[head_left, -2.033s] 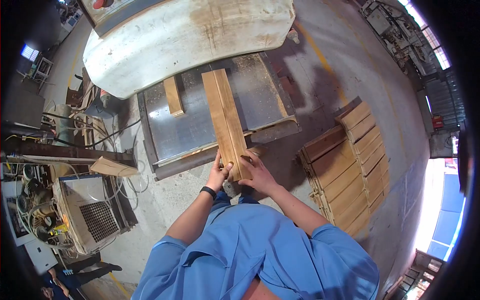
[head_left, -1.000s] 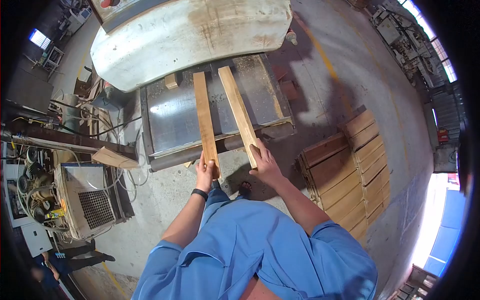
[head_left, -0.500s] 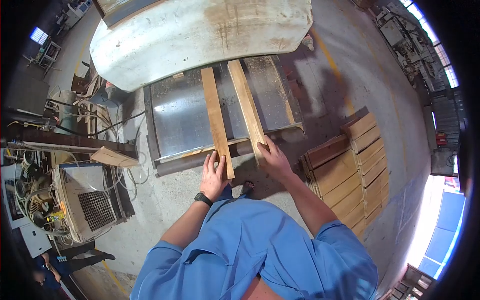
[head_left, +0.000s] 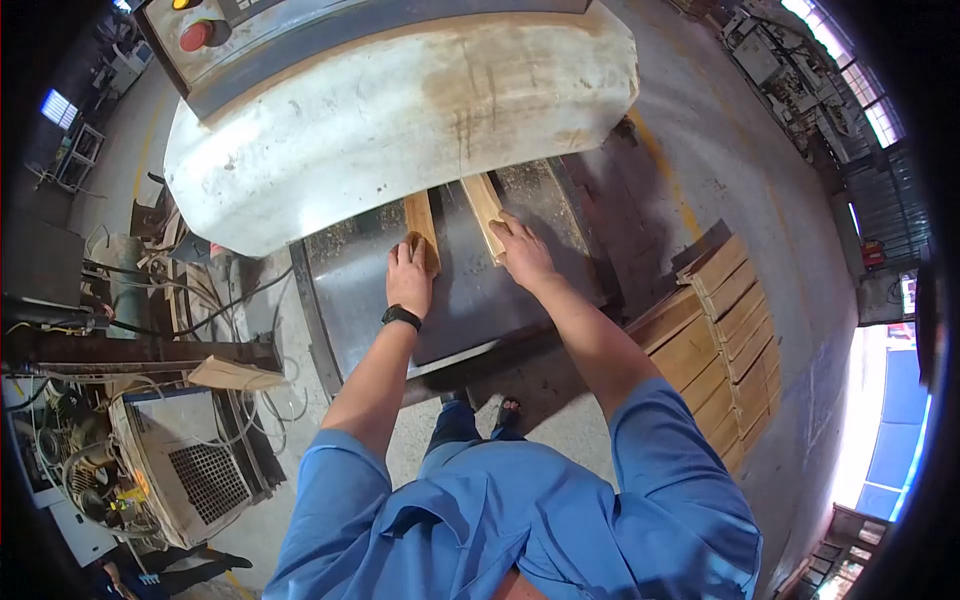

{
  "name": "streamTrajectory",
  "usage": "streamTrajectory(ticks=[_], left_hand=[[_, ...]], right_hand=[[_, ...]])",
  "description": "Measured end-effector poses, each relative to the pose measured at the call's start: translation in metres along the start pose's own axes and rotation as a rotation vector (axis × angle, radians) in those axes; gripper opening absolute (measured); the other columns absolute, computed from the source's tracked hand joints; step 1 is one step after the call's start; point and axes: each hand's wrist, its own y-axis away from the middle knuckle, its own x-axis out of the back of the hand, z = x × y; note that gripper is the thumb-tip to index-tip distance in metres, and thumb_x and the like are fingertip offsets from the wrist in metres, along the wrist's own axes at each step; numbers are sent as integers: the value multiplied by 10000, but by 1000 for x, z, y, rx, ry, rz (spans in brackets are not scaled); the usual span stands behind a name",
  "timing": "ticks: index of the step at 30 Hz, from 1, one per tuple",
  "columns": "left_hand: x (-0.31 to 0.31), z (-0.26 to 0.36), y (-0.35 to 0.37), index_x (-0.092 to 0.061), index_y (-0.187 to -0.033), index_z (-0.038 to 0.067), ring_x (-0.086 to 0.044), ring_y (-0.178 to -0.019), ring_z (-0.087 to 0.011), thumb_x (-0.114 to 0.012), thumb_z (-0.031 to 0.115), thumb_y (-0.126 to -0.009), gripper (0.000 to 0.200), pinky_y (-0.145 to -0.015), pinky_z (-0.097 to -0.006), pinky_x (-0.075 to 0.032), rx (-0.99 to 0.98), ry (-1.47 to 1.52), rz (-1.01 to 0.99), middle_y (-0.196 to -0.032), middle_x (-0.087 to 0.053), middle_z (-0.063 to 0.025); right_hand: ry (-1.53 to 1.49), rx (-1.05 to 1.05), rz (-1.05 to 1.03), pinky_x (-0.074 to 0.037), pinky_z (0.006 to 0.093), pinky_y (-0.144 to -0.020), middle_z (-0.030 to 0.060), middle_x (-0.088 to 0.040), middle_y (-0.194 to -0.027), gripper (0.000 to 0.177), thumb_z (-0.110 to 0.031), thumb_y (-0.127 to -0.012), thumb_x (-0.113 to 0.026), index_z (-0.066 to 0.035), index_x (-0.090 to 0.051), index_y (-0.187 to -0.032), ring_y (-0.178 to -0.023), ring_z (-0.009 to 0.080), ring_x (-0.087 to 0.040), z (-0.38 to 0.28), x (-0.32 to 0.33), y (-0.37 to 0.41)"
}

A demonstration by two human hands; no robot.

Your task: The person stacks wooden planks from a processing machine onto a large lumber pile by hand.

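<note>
Two wooden boards lie lengthwise on the metal machine table, their far ends hidden under the pale machine hood. On the near end of the left board (head_left: 420, 215) rests my left hand (head_left: 409, 275), fingers together over its top and edge. My right hand (head_left: 522, 250) holds the near end of the right board (head_left: 482, 204), fingertips on top. A gap of bare metal table (head_left: 455, 300) separates the boards.
The stained hood (head_left: 400, 120) spans the far side, with a red button (head_left: 196, 36) above it. Stacked wooden boards (head_left: 735, 330) stand at right. A grille-fronted unit (head_left: 208, 480) and hoses are at left. Part of another person (head_left: 190, 572) shows at lower left.
Both hands have moved forward with the boards, which now reach further under the hood. The view has shifted so more of the hood and its red button show.
</note>
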Motion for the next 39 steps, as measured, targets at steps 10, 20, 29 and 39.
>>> streamTrajectory(ticks=[10, 20, 29, 39], left_hand=[[-15, 0, -62, -573, -1377, 104, -520, -1151, -401, -803, 162, -767, 654, -998, -457, -485, 89, 64, 11, -1350, -514, -142], [11, 29, -32, -533, -1337, 37, -530, -1137, -394, -787, 134, -804, 599, -960, -451, -484, 87, 340, 171, -1249, -510, -201], [-16, 38, 32, -630, -1161, 25, -663, -844, -211, -726, 99, -889, 298, -768, -333, -544, 68, 691, -147, -1001, -676, -117], [5, 77, 109, -633, -1179, -4, -709, -946, -238, -681, 122, -941, 274, -850, -335, -555, -108, 772, -482, -1037, -711, -156]], right_hand=[[15, -100, 83, -496, 443, -1031, 70, -396, -1566, 717, -174, -787, -811, -151, -500, -1433, -1281, 334, -550, -15, -5, -61], [-921, -644, 486, -533, 406, -941, 205, -710, -1120, 698, -196, -804, -796, -45, -459, -1396, -1081, 347, -690, 18, -148, -102], [-1493, -320, 284, -506, 287, -880, 92, -676, -1221, 786, -108, -931, -697, -29, -265, -1582, -1017, 157, -636, -14, -84, -56], [-1490, -291, 339, -504, 306, -960, 136, -662, -1264, 497, -155, -977, -663, 5, -508, -1421, -1097, 173, -632, -5, -38, 147]])
